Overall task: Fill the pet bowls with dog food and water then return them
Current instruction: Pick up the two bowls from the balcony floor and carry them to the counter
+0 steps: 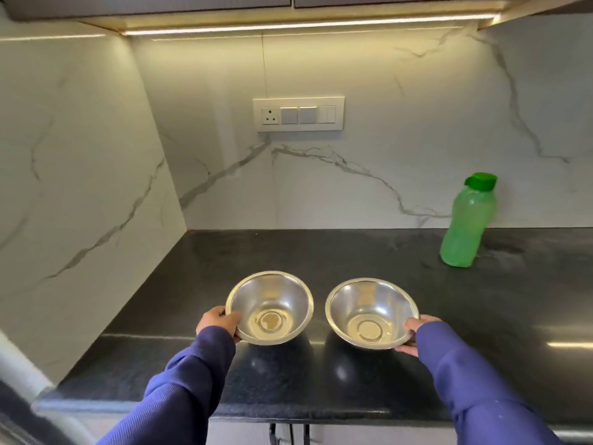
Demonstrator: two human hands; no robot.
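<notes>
Bowls (269, 308) held; green bottle (467, 221) stands well right.

Two empty steel bowls are held side by side over a black counter (353, 252): the left bowl (269, 308) is gripped at its rim by the left hand (219, 322), the right bowl (372, 313) by the right hand (414, 335). A capped green bottle (467, 223) stands well apart at the marble wall.

Two steel bowls are in view, a left bowl (270, 308) and a right bowl (371, 313), along with one green bottle (467, 221). Two hands show, the left hand (219, 322) and the right hand (414, 334), one at each bowl. One black counter (353, 252) and one switch plate (298, 114) complete the count.
</notes>
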